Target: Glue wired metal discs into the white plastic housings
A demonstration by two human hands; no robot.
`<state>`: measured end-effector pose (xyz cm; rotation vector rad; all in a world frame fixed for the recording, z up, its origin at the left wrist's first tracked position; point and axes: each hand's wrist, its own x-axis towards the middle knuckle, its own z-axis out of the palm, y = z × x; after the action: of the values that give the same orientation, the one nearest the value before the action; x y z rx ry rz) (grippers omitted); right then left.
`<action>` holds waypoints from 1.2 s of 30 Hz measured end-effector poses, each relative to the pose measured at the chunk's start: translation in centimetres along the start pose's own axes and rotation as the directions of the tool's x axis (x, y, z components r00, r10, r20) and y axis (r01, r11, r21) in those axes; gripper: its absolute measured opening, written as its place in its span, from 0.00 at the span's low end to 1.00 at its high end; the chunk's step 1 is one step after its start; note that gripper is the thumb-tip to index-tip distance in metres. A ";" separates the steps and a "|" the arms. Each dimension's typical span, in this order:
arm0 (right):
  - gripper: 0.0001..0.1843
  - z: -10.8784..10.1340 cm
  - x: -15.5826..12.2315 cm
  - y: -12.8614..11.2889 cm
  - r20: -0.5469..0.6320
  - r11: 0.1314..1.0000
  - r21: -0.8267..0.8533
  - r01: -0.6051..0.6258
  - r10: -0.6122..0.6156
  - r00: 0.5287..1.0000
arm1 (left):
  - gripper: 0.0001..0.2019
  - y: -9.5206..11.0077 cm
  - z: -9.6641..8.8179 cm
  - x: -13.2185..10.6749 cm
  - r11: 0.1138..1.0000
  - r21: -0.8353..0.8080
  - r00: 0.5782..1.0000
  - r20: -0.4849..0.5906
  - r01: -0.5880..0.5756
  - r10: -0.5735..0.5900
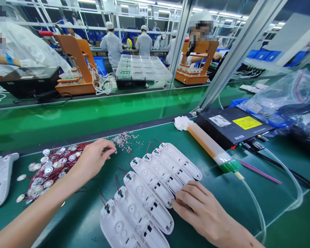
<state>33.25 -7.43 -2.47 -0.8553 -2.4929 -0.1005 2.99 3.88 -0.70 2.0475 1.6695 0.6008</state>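
My left hand (pixel 99 156) is closed in a pinch just beside a heap of tiny silver screws (pixel 123 140), a small screw (pixel 116 152) showing at its fingertips. Under and behind that wrist lies a pile of round metal discs with red wires (pixel 48 169). Several white plastic housing halves (pixel 141 186) lie side by side in a slanted row, hollow side up, each with a short red wire at its upper end. My right hand (pixel 196 205), fingers curled, grips the lower end of a housing in the row; its fingertips are partly hidden.
Right of the row lie a large amber syringe tube (pixel 206 143), a purple stick (pixel 259 171) and a black dispenser box (pixel 234 125). Another white housing (pixel 1 179) sits far left. Beyond the green divider (pixel 93 115) stand orange press fixtures (pixel 77 63), clear trays (pixel 144 67) and co-workers.
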 end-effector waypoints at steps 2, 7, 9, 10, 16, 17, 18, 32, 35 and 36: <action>0.20 0.1 0.0 0.0 -0.002 1.000 -0.012 0.010 -0.010 1.000 | 0.12 0.1 0.0 -0.1 1.000 0.007 1.000 -0.012 0.015 -0.014; 0.22 0.1 -0.2 0.1 -0.011 0.998 -0.039 0.058 -0.059 0.998 | 0.11 0.5 -0.2 -0.5 1.000 -0.002 0.998 -0.051 0.023 -0.023; 0.23 -0.1 -0.4 0.1 -0.005 0.996 -0.053 0.072 -0.073 0.997 | 0.11 0.7 -0.3 -0.6 0.999 -0.028 0.998 -0.043 0.044 -0.046; 0.23 -0.2 -0.5 0.1 0.000 0.996 -0.058 0.074 -0.074 0.997 | 0.11 0.8 -0.3 -0.7 0.997 -0.045 0.998 -0.035 0.060 -0.061; 0.15 -0.6 1.5 -0.3 -0.201 0.992 0.068 -0.103 0.115 0.973 | 0.12 1.6 -0.8 -1.2 0.982 -0.145 0.992 -0.032 0.117 -0.123; 0.14 -0.6 2.4 -0.4 -0.234 0.979 0.139 -0.150 0.180 0.955 | 0.11 1.8 -0.9 -1.4 0.981 -0.168 0.993 -0.044 0.102 -0.111; 0.14 -0.5 3.4 -0.6 -0.251 0.955 0.228 -0.191 0.248 0.936 | 0.11 2.1 -0.9 -1.7 0.977 -0.199 0.994 -0.059 0.078 -0.091; 0.04 3.0 11.2 -3.9 -0.095 0.432 0.829 -0.354 0.733 0.674 | 0.16 7.5 1.9 -6.6 0.077 -0.897 0.879 0.406 0.436 -0.249; 0.04 2.8 10.6 -4.2 -0.078 0.397 0.842 -0.365 0.759 0.646 | 0.18 8.1 2.8 -6.8 0.104 -0.908 0.882 0.358 0.405 -0.308; 0.05 2.7 10.3 -4.3 -0.059 0.376 0.846 -0.377 0.770 0.636 | 0.19 8.3 3.1 -6.9 0.140 -0.911 0.886 0.327 0.388 -0.328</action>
<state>22.49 -4.54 0.50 -1.0965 -1.3579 0.8952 10.17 -4.56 1.14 0.6480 1.1038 1.0380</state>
